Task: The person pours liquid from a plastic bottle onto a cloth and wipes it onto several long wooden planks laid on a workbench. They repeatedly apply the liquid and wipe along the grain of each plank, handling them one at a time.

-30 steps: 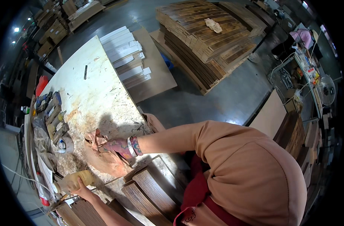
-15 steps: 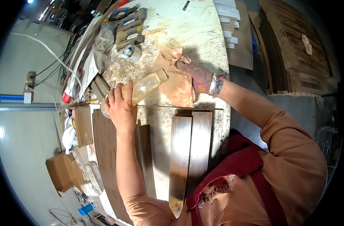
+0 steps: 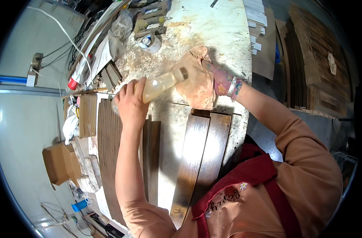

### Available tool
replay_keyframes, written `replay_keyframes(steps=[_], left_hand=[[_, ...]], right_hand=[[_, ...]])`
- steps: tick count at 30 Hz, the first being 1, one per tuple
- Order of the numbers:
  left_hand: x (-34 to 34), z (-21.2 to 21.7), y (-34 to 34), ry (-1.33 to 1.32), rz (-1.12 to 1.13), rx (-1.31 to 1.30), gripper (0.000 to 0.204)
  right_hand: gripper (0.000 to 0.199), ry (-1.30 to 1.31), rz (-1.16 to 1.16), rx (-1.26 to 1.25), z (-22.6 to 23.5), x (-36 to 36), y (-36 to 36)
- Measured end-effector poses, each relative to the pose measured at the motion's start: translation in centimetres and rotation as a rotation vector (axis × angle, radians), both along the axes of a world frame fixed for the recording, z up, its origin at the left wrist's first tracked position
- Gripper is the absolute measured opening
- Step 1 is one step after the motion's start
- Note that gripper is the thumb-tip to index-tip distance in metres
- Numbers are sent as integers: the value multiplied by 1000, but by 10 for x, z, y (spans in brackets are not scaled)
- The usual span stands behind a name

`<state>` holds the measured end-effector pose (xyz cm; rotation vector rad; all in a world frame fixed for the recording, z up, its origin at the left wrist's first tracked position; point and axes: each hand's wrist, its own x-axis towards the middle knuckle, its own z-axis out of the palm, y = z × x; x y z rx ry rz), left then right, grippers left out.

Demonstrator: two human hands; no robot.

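Left hand [image 3: 130, 104] is closed around the base of a clear plastic bottle [image 3: 159, 84] of yellowish liquid, tipped on its side, nozzle end pointing at a stained orange-tan cloth [image 3: 196, 81]. Right hand [image 3: 217, 75] lies under and behind the cloth, fingers gripping its far side; how tightly it is closed cannot be made out. Bottle and cloth sit over the middle of the bench [image 3: 212, 31], above its white, stained top. Two dark-stained wood slats [image 3: 202, 154] lie side by side at the near edge, touching. More dark slats [image 3: 109, 150] lie along the left edge. A tape roll [image 3: 151, 43] sits toward the far left corner.
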<state>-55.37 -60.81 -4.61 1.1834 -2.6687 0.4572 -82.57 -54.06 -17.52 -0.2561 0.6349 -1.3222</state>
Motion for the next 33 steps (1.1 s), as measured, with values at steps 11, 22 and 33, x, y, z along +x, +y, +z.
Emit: replay_keyframes(steps=[11,22,33], left_hand=[[-21,-87,-65,1098,254,528,89],[167,16,112,845,483,608,54],[272,-74,298,236,766,406,78]], right_hand=[[57,-149,128,-128,10,-36,11],[52,490,-71,-57,98,-2,32],[24,1792,253,-1267,83,271,18]])
